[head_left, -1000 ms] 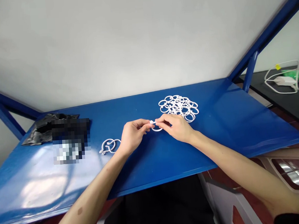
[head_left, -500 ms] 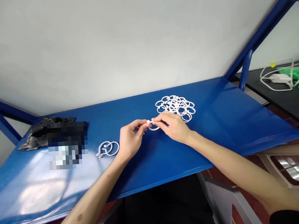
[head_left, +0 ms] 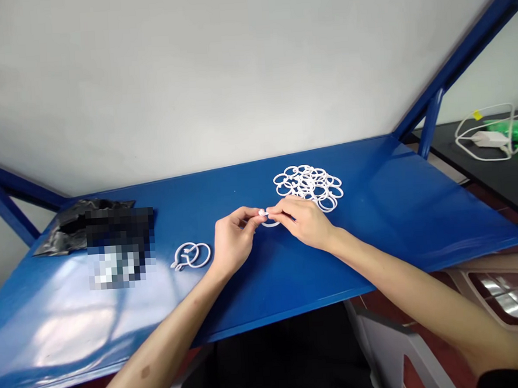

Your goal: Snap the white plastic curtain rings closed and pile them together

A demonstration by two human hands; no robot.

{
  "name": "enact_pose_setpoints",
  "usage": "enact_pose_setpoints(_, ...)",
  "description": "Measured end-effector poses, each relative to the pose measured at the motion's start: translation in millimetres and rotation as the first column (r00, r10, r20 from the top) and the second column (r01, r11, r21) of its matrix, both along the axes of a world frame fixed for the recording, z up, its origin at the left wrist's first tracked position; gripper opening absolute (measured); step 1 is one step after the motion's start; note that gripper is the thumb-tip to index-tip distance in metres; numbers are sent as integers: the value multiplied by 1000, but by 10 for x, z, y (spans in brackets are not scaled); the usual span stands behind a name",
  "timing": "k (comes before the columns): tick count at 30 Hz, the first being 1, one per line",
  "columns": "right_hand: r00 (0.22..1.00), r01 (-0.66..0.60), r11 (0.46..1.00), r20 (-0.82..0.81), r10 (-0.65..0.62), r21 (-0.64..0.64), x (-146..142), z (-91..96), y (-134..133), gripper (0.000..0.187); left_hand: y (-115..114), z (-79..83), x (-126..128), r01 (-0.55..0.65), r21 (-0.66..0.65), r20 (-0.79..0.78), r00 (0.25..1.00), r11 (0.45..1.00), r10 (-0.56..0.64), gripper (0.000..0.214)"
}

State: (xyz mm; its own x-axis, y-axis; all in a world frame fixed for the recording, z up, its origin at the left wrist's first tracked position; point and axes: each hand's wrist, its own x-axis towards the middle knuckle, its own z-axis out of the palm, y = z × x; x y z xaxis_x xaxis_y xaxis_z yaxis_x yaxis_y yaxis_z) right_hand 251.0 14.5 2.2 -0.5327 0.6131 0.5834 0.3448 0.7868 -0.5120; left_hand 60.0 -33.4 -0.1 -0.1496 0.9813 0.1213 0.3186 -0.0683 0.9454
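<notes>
Over the middle of the blue table [head_left: 375,228] my left hand [head_left: 232,241] and my right hand [head_left: 304,221] meet, both pinching one white plastic ring [head_left: 269,221] at its clasp end, fingertips almost touching. Just behind my right hand lies a heap of several white rings [head_left: 310,186]. To the left of my left wrist two white rings [head_left: 192,255] lie together flat on the table.
A black plastic bag [head_left: 74,227] and a blurred patch lie at the table's left rear. Blue frame struts rise at both back corners. A black side table at the far right holds a white cable with adapter [head_left: 486,139] and something green.
Both hands stay joined on the same ring. Only the view has shifted slightly; the hands and rings keep their places on the table.
</notes>
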Motion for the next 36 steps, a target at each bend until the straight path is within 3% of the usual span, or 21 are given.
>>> enact_pose_setpoints(6,998,-64,997,27,62,52,-16,-43,-17,16,-20,28,-18,56,111,-231,972,992,-29,18)
enact_pose_setpoints(10,998,-22,997,60,18,72,-23,-78,48,18,56,105,-82,176,93,-423,898,980,-121,23)
enact_pose_setpoints(13,987,111,990,107,-120,90,34,-36,169,19,120,224,-305,291,-20,-617,749,956,-241,30)
enact_pose_setpoints(15,943,284,952,146,-300,116,116,6,275,18,129,310,-552,232,-85,-763,611,969,-213,36)
enact_pose_setpoints(17,853,466,872,186,-488,149,219,32,383,17,111,386,-825,133,-183,-863,453,974,-225,42)
enact_pose_setpoints(18,804,535,829,203,-558,160,270,34,433,17,98,416,-951,75,-254,-867,425,964,-261,46)
enact_pose_setpoints(20,729,623,762,223,-647,174,355,14,519,18,80,458,-1145,-18,-386,-837,428,922,-342,55)
enact_pose_setpoints(22,697,650,738,245,-674,180,411,-22,583,22,82,471,-1242,-44,-446,-811,441,894,-383,55)
enact_pose_setpoints(31,746,613,772,197,-636,170,445,-41,608,27,189,357,-1178,-4,-383,-839,419,924,-346,31)
enact_pose_setpoints(36,809,548,810,114,-576,208,363,-31,517,21,110,446,-1241,73,-441,-740,535,895,-408,43)
